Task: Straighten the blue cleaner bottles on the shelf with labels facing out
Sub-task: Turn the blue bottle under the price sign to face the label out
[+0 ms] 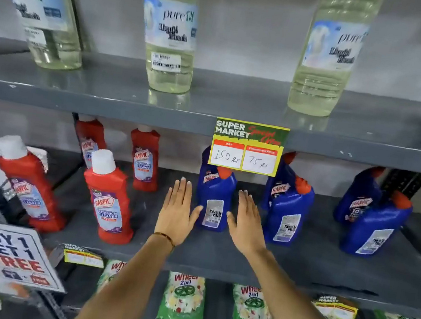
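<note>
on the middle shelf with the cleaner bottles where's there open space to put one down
Open shelf: the front strip ahead of the blue bottles, and the gap between the front red bottle and the left hand. Crowded: the right end, where blue bottles stand in overlapping pairs, and around both hands, right hand included.

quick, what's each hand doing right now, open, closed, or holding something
Left hand: open, fingers spread, beside the front blue plastic cleaner bottle, thumb at its side, not gripping.
Right hand: open, flat on the bottle's other side, holding nothing.
</note>
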`<action>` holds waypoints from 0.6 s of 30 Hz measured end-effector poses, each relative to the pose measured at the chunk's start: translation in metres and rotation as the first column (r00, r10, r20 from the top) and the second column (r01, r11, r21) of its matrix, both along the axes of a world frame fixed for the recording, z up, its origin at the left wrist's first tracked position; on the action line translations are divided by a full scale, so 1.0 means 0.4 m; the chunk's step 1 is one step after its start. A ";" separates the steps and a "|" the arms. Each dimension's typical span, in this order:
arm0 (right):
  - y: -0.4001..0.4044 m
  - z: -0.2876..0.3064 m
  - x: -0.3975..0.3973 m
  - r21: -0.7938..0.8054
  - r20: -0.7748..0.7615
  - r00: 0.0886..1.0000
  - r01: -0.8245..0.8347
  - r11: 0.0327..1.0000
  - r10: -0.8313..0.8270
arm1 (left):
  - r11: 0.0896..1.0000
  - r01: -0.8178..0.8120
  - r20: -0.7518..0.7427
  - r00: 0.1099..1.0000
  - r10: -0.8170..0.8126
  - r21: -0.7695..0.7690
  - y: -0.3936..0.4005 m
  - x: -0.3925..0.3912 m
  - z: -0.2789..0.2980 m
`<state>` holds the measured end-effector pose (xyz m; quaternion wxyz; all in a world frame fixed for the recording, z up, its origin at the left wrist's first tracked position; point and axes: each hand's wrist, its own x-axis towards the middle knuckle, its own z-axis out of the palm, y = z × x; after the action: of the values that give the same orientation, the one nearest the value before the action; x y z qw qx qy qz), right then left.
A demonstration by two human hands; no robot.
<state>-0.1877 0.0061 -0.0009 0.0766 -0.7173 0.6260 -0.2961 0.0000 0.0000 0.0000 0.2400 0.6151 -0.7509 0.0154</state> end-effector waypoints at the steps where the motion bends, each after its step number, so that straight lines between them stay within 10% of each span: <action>1: -0.017 -0.004 -0.002 0.050 0.067 0.998 -0.004 0.999 0.001 | 1.000 -0.005 -0.011 1.000 0.006 0.031 -0.012 -0.002 -0.004; 8: -0.103 -0.024 -0.005 0.245 0.371 0.927 -0.150 0.958 0.051 | 0.886 0.141 -0.300 0.954 -0.003 0.441 -0.100 -0.020 -0.020; 18: -0.139 -0.056 -0.020 0.315 0.640 0.768 -0.286 0.905 0.019 | 0.818 0.317 -0.657 0.748 0.096 0.481 -0.159 -0.050 -0.041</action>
<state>-0.1958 -0.0497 -0.0234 0.4463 -0.5975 0.5497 -0.3763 -0.0198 -0.0636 -0.0165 0.2946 0.5751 -0.6248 -0.4383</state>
